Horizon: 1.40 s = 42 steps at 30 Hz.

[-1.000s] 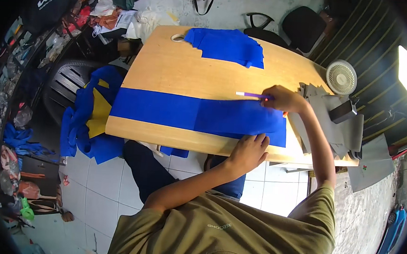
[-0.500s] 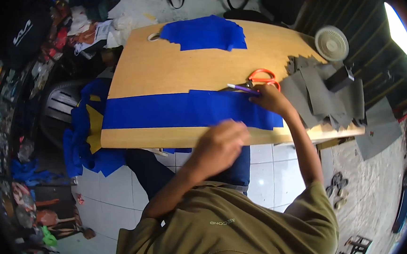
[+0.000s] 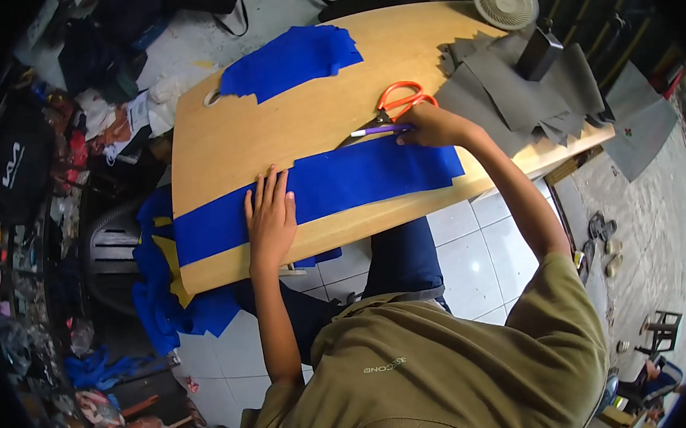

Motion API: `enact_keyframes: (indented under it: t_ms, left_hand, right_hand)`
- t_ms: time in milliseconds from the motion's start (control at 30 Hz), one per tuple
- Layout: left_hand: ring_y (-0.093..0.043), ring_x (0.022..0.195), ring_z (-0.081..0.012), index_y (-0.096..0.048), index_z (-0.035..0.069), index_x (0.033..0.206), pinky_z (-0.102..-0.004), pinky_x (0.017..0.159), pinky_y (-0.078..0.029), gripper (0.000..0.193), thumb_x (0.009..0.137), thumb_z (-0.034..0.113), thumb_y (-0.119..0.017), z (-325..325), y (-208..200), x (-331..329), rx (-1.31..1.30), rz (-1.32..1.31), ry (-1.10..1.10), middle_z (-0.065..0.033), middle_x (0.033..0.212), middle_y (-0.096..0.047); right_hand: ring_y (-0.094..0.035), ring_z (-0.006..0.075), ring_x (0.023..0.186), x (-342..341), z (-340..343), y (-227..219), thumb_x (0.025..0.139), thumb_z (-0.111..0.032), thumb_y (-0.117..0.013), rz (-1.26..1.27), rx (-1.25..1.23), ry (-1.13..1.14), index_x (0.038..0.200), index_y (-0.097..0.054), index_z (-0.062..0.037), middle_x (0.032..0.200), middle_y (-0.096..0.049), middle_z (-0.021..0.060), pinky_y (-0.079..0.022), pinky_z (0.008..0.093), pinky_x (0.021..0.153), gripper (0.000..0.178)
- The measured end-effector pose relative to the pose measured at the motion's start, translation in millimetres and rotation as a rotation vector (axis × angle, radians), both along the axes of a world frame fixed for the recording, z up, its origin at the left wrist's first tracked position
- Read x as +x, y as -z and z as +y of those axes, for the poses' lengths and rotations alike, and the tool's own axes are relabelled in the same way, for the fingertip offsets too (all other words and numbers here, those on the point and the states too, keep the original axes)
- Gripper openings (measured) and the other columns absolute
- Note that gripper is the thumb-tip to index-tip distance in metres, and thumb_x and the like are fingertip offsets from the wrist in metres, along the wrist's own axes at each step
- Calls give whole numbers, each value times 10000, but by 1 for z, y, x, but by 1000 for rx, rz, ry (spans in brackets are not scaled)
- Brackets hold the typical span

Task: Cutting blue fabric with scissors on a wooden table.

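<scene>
A long strip of blue fabric (image 3: 215, 219) lies along the table's near side, with another blue piece (image 3: 378, 169) on its right part. My left hand (image 3: 271, 223) rests flat on the strip, fingers spread toward the far side. At the strip's far right edge, my right hand (image 3: 436, 127) is closed on a purple pen (image 3: 385, 130), whose white end points left. Orange-handled scissors (image 3: 384, 104) lie just beyond the pen; my right hand partly covers one handle, and I cannot tell whether it touches it.
Farther back is a pile of blue cloth pieces (image 3: 290, 61). Grey fabric pieces (image 3: 503, 86) with a black box-shaped object (image 3: 539, 54) on them lie right of the scissors. A white fan (image 3: 505, 4) stands at the far corner. Blue and yellow cloth (image 3: 160, 265) hangs off the left side.
My left hand has moved left and forward from above the near edge and now lies on the blue strip. The right hand still holds the pen. The whole view has turned and shifted.
</scene>
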<state>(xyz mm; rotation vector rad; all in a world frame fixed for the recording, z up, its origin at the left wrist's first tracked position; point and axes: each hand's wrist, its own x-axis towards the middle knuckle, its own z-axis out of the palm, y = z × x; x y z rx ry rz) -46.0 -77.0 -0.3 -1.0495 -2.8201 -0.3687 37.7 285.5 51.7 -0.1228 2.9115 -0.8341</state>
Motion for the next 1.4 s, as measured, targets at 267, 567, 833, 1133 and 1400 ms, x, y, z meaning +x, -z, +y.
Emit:
enact_keyframes:
  t_ms: [267,567,833,1133,1400]
  left_hand:
    - [-265,1523,-268,-417,131,1533,-483,1248,-129,492,1089,324,-327,-10,-3,-3,-14,-27,22,-48,1635,-334]
    - [-270,1522,-264,-428,134,1525,-483,1246,-134,486,1088,324,-333,-9,-2,-1,-15,-3,10,-38,1635,-336]
    - [-286,1515,-264,-433,145,1522,-480,1239,-148,478,1084,318,-352,-9,2,-6,-2,31,11,-39,1625,-358]
    - [-286,1515,-255,-437,146,1520,-479,1242,-138,481,1077,318,-365,-11,6,-7,10,33,22,-38,1627,-352]
    - [-280,1517,-257,-439,144,1519,-479,1238,-143,481,1080,321,-358,-12,4,-4,18,10,20,-38,1628,-351]
  right_hand:
    - [-681,284,853,-5,15,-1,903,-231,-730,-64,85,-10,1021,-709,-15,889,-710,146,-507,420,756,246]
    - [-665,280,833,-2,4,1,885,-178,-738,-12,-10,79,1026,-703,-11,870,-698,152,-494,409,764,221]
    - [-695,278,907,-7,5,1,858,-243,-769,-99,34,210,1100,-721,-35,960,-727,147,-519,408,785,323]
    - [-678,265,828,-15,0,-11,857,-257,-754,-136,128,145,1004,-716,-8,870,-715,141,-509,402,744,292]
    - [-685,281,825,-9,-8,-2,838,-283,-769,-31,15,191,1025,-738,-13,869,-716,141,-518,406,735,330]
